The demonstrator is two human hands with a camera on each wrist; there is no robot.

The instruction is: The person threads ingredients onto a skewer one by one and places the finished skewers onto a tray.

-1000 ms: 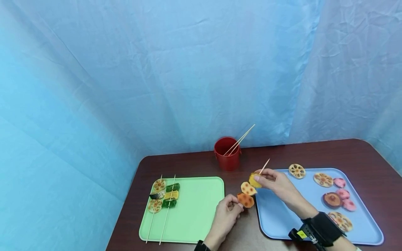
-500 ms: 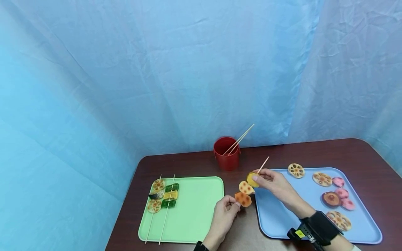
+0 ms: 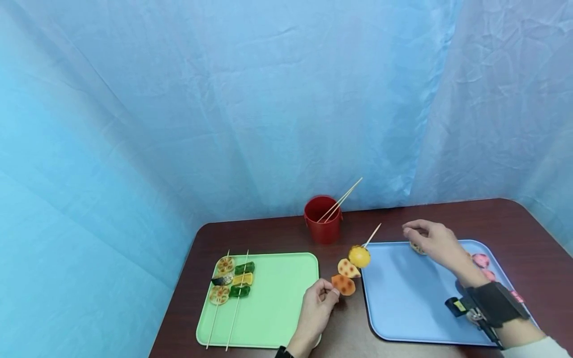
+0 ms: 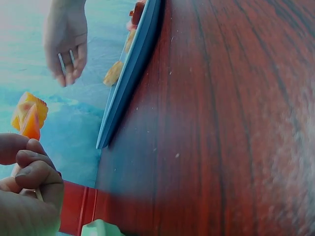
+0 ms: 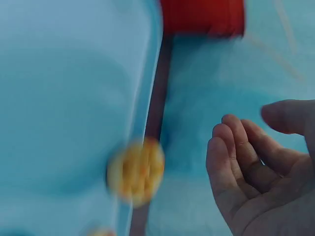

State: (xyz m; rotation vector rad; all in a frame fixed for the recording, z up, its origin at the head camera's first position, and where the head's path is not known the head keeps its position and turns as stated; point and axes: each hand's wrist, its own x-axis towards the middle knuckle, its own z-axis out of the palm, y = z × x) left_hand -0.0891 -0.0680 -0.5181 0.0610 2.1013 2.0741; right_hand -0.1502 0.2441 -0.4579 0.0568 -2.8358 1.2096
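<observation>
My left hand point(image 3: 315, 311) pinches a skewer point(image 3: 373, 233) at its lower end, between the two trays. Threaded on it are an orange spotted piece point(image 3: 343, 285) nearest the fingers, a pale spotted piece point(image 3: 348, 268) and a yellow round piece point(image 3: 359, 256), with the pointed tip bare beyond. My right hand point(image 3: 436, 244) is over the far edge of the blue tray point(image 3: 394, 303), thumb apart from the fingers and nothing between them. A lotus root slice point(image 5: 136, 172) lies across that tray's edge, partly hidden below the hand in the head view.
The green tray point(image 3: 282, 303) bears two loaded skewers at its left side. A red bucket point(image 3: 324, 231) with thin sticks point(image 3: 342, 199) stands at the back. Pink pieces point(image 3: 481, 260) lie at the blue tray's right, partly behind the right arm. A blue curtain point(image 3: 286, 99) hangs behind.
My right hand has let go of the yellow piece and moved right, over the blue tray's far edge. The left hand, still holding the skewer, has shifted slightly left.
</observation>
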